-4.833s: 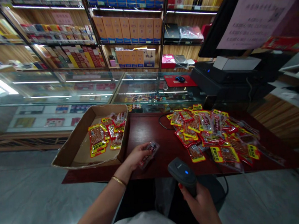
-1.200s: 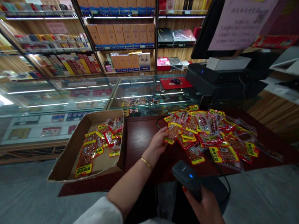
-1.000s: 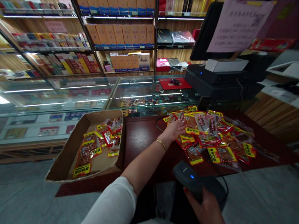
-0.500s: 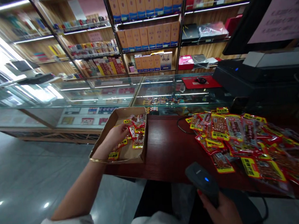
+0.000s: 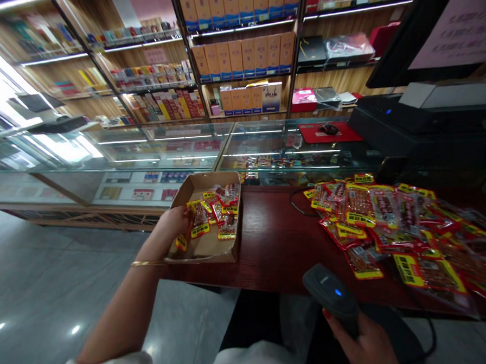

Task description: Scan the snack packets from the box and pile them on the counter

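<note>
My left hand (image 5: 172, 227) is at the left side of a shallow cardboard box (image 5: 212, 253), its fingers curled in. A small snack packet (image 5: 181, 242) with a yellow label shows just below those fingers, in their grip; part of it is hidden by the hand. Beside them in the box lie several more red-and-yellow packets (image 5: 228, 225), the nearest touching or almost touching the fingertips. Low in front of me, my right hand (image 5: 363, 336) is wrapped round the handle of a dark barcode scanner (image 5: 330, 291) with a lit blue light.
A large heap of snack packets (image 5: 358, 206) covers the right of the dark red table (image 5: 266, 240). Behind are a glass counter (image 5: 160, 148), a mouse (image 5: 328, 129) on a red mat, a black machine (image 5: 427, 123) and a monitor (image 5: 403, 48). A black cable (image 5: 296, 203) lies by the heap.
My left hand has drawn back leftward from the middle of the box to its left side, uncovering packets there. My right hand still holds the scanner in nearly the same place.
</note>
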Motion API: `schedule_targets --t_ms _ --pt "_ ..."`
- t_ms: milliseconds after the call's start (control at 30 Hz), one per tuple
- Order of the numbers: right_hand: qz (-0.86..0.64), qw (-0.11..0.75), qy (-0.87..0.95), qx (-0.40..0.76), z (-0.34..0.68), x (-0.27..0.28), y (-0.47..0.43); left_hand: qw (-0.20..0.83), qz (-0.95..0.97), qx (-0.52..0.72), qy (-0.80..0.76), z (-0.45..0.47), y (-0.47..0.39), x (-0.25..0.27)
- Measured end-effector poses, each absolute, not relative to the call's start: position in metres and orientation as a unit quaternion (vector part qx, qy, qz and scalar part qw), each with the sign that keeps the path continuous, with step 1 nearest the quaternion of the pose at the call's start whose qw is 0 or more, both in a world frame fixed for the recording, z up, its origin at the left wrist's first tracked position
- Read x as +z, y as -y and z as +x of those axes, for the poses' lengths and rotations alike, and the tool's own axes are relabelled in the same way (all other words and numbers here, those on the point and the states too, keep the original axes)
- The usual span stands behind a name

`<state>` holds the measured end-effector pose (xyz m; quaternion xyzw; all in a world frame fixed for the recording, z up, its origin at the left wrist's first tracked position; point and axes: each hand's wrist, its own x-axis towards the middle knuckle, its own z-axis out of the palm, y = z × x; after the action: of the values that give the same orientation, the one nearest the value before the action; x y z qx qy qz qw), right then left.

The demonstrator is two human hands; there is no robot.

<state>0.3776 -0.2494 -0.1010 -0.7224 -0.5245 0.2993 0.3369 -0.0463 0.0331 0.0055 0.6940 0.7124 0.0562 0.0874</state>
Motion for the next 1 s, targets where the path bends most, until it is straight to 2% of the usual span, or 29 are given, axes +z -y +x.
schedule_targets --t_ms 167,300,433,733,900,1000 --pt "-0.736 0.362 0.498 0.282 0.370 -0.092 0.248 0.143 0.685 0.239 -0.674 0.001 -0.001 0.024" --pt "-0.734 0.401 0.471 0.279 0.359 -0.085 0.251 0.121 0.749 0.122 -0.640 0.052 0.012 0.015" --pt "-0.733 0.402 0.473 0.279 0.362 -0.089 0.258 0.156 0.774 -0.021 -0.613 0.066 0.007 0.003" --pt "-0.738 0.387 0.478 0.277 0.365 -0.097 0.259 0.144 0.745 -0.038 -0.650 0.053 -0.002 -0.031" --pt "-0.714 0.361 0.517 0.302 0.370 -0.097 0.253 0.117 0.727 0.019 -0.676 0.049 -0.007 -0.025" --pt "-0.714 0.356 0.523 0.300 0.374 -0.100 0.254 0.155 0.692 0.162 -0.686 0.041 0.001 -0.001"
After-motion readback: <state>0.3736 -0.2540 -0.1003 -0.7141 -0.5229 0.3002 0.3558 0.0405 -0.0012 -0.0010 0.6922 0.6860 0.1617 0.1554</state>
